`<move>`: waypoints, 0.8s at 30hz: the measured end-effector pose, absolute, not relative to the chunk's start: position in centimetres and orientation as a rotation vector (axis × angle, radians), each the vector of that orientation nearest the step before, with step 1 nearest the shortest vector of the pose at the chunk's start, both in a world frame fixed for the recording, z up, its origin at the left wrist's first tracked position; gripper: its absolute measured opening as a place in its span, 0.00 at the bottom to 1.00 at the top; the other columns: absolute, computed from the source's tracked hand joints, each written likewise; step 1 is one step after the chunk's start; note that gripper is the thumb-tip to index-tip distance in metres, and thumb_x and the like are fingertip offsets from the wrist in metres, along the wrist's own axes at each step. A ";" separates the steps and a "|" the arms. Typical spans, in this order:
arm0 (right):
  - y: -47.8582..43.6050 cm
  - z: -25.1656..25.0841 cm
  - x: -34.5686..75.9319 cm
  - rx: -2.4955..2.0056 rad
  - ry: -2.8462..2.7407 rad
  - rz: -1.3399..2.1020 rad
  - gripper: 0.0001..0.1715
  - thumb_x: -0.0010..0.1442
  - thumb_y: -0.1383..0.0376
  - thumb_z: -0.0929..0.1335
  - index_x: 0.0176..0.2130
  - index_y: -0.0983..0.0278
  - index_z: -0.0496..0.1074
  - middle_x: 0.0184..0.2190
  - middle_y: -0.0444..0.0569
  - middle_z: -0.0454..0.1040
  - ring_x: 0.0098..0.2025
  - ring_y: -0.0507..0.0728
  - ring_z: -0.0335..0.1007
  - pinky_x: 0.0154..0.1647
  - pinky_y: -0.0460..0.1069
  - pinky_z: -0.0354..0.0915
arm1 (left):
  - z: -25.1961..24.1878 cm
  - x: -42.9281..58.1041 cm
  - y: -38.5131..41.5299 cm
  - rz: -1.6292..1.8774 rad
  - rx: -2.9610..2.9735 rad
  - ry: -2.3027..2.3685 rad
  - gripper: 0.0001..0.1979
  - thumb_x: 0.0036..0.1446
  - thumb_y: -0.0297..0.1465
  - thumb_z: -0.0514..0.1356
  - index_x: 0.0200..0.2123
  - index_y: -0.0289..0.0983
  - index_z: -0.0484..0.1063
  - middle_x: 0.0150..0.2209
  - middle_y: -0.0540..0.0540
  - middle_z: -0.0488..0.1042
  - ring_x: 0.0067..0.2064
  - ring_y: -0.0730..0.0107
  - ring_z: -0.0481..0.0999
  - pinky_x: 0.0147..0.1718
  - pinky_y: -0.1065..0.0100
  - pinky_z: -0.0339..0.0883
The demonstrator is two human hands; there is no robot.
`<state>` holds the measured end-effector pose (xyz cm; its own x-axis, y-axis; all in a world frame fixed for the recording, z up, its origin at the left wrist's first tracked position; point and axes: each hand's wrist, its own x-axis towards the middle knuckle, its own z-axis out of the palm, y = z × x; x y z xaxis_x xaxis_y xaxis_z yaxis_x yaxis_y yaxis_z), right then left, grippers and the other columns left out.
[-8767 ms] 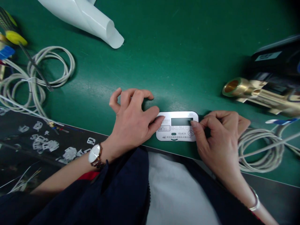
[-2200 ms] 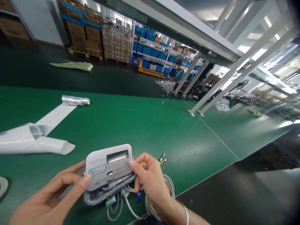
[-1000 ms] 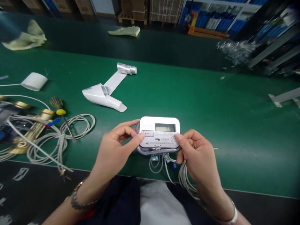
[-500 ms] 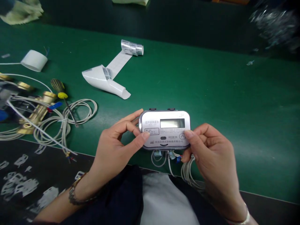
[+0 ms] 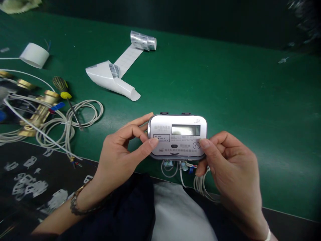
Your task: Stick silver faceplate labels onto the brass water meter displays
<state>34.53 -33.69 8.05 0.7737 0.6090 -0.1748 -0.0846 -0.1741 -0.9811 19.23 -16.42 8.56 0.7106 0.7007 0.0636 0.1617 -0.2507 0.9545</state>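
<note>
A silver-faced electronic meter (image 5: 178, 147) with a small display window is held just above the table's near edge, its front facing up at me. My left hand (image 5: 125, 147) grips its left end, thumb on the face and fingers around the side. At the right end my right hand (image 5: 225, 160) pinches it, with the thumb near the round touch mark on the face. From the meter's lower edge hang thin wires with blue connectors (image 5: 185, 166). A coil of grey cable (image 5: 202, 187) sits below my right hand. The fingertips behind the meter are hidden.
On the green table (image 5: 225, 80) lies an unrolled roll of labels (image 5: 110, 78). Toward the left are a screwdriver (image 5: 65, 95), looped grey cables (image 5: 96, 103), brass valve fittings (image 5: 37, 115) and a white tape roll (image 5: 35, 55). Small pale pieces (image 5: 30, 185) lie lower left.
The meter appears slightly larger and a touch higher, both hands still on it. The table items have shifted up a little in view as my head moved.
</note>
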 end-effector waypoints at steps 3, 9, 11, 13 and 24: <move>-33.7 8.1 34.5 -1.655 -0.418 0.651 0.18 0.67 0.54 0.72 0.33 0.62 0.67 0.14 0.40 0.74 0.14 0.45 0.65 0.16 0.38 0.56 | 8.6 19.3 -16.4 0.592 1.791 0.690 0.10 0.59 0.33 0.71 0.29 0.39 0.73 0.62 0.48 0.76 0.64 0.57 0.74 0.64 0.58 0.69; -33.7 8.3 34.6 -1.676 -0.433 0.656 0.18 0.67 0.55 0.72 0.32 0.62 0.67 0.14 0.40 0.74 0.13 0.44 0.65 0.17 0.37 0.56 | 8.6 19.2 -16.4 0.587 1.821 0.694 0.11 0.58 0.34 0.71 0.28 0.40 0.73 0.62 0.47 0.75 0.64 0.56 0.74 0.65 0.55 0.67; -33.7 8.3 34.6 -1.691 -0.436 0.652 0.18 0.67 0.54 0.72 0.32 0.62 0.67 0.14 0.40 0.74 0.14 0.44 0.65 0.17 0.37 0.56 | 8.5 19.2 -16.3 0.594 1.830 0.686 0.11 0.59 0.33 0.70 0.28 0.40 0.73 0.62 0.48 0.76 0.64 0.56 0.74 0.66 0.55 0.66; -33.7 8.3 34.6 -1.697 -0.438 0.650 0.18 0.67 0.54 0.73 0.32 0.61 0.67 0.15 0.40 0.74 0.14 0.44 0.65 0.17 0.37 0.57 | 8.5 19.1 -16.3 0.595 1.846 0.683 0.10 0.58 0.33 0.70 0.28 0.40 0.73 0.62 0.48 0.76 0.64 0.56 0.74 0.66 0.54 0.65; -33.7 8.3 34.5 -1.730 -0.445 0.611 0.18 0.66 0.54 0.73 0.32 0.61 0.68 0.16 0.41 0.76 0.16 0.46 0.68 0.19 0.39 0.62 | 8.4 19.2 -16.4 0.617 1.859 0.682 0.11 0.58 0.32 0.71 0.29 0.39 0.73 0.62 0.47 0.76 0.63 0.57 0.75 0.64 0.56 0.68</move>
<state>34.49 -33.65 8.27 0.7895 0.5911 -0.1654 -0.0242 -0.2393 -0.9706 19.24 -16.40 8.39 0.7086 0.6975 0.1071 0.1761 -0.3218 0.9303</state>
